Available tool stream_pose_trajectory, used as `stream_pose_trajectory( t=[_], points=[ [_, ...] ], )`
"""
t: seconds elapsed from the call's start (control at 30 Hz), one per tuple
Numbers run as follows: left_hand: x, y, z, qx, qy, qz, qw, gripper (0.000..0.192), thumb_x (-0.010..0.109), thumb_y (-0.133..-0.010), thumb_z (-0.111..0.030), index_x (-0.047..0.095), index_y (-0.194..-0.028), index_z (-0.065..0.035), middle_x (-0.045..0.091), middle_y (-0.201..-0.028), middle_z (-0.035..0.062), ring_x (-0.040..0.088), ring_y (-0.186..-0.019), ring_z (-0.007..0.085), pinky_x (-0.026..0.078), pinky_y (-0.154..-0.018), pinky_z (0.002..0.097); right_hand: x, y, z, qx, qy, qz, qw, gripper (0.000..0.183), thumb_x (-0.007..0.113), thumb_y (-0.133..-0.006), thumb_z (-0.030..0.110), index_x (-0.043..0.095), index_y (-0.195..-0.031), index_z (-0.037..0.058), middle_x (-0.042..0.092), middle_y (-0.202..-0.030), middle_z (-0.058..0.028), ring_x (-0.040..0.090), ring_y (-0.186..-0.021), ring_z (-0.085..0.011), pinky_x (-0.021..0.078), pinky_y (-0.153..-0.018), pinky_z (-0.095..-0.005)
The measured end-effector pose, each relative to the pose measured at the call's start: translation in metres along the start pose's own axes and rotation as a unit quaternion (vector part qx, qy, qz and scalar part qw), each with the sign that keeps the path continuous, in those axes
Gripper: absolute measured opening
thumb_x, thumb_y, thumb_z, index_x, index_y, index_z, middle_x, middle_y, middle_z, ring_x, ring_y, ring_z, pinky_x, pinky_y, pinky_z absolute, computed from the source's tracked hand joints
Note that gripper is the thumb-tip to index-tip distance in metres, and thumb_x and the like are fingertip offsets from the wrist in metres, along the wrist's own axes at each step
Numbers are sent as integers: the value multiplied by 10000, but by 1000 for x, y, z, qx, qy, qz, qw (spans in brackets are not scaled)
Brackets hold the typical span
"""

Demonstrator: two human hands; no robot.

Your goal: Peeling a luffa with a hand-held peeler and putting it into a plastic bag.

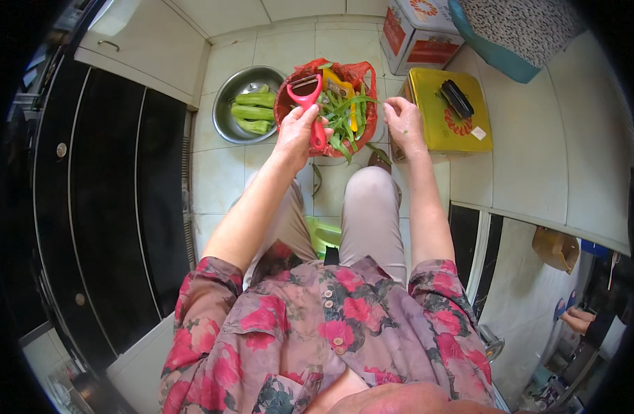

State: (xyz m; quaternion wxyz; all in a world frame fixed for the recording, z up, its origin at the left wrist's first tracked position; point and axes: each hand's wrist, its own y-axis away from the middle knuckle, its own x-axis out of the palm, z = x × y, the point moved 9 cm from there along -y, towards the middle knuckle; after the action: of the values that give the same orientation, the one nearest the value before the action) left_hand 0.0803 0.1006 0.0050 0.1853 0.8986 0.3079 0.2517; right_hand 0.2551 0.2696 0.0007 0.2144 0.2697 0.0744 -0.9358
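My left hand holds a red Y-shaped peeler by its handle, over a bin lined with a red plastic bag. Green peel strips and a yellow packet lie in the bag. At the bag's right side is my right hand, thumb and forefinger together at the end of a thin green strip; whether they pinch it cannot be told. Left of the bag, a round metal basin holds several peeled, pale green ridged gourds or similar vegetables.
A yellow tin box with a black object on it stands at the right. Behind it is a red and white box. Peel scraps lie on the tiled floor. Black cabinet fronts line the left. Another person's feet show at lower right.
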Motion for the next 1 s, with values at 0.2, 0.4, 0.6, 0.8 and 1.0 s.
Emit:
stream_pose_trajectory(
  t=[0.2,0.4,0.6,0.8,1.0],
  points=[
    [-21,-36,18,-5,54,-37,998,172,544,-933,-196,515,-1040,-65,586,-807,68,626,-599,180,547,-543,299,56,-13,-15,-31,189,133,972,688,753,-711,259,457,-1311,99,542,-1190,-198,542,-1105,-337,444,-933,-422],
    [-51,-50,29,-53,66,-90,992,202,552,-928,-195,511,-1078,-67,570,-804,62,617,-627,180,538,-563,308,99,-25,-15,-30,298,197,933,824,800,-646,272,408,-1357,133,454,-1277,-191,492,-1146,-366,434,-946,-442],
    [-35,-56,12,-18,49,-39,998,180,553,-930,-192,533,-1057,-66,583,-787,42,618,-601,152,540,-557,274,104,-40,-9,-36,301,185,935,306,743,-735,242,633,-946,50,636,-963,-200,615,-919,-360,501,-777,-451],
    [-36,-55,7,3,27,-46,999,157,555,-931,-188,548,-1032,-67,595,-777,36,615,-597,128,535,-552,249,88,-64,34,-26,134,98,986,409,701,-782,358,656,-1029,34,666,-814,-172,654,-749,-297,502,-716,-394],
    [-33,-54,6,5,22,-40,999,159,558,-929,-190,550,-1027,-65,597,-780,36,611,-599,122,529,-555,240,91,-87,-45,41,298,124,945,271,676,-786,290,682,-915,52,675,-829,-162,657,-838,-342,523,-755,-423]
  ],
)
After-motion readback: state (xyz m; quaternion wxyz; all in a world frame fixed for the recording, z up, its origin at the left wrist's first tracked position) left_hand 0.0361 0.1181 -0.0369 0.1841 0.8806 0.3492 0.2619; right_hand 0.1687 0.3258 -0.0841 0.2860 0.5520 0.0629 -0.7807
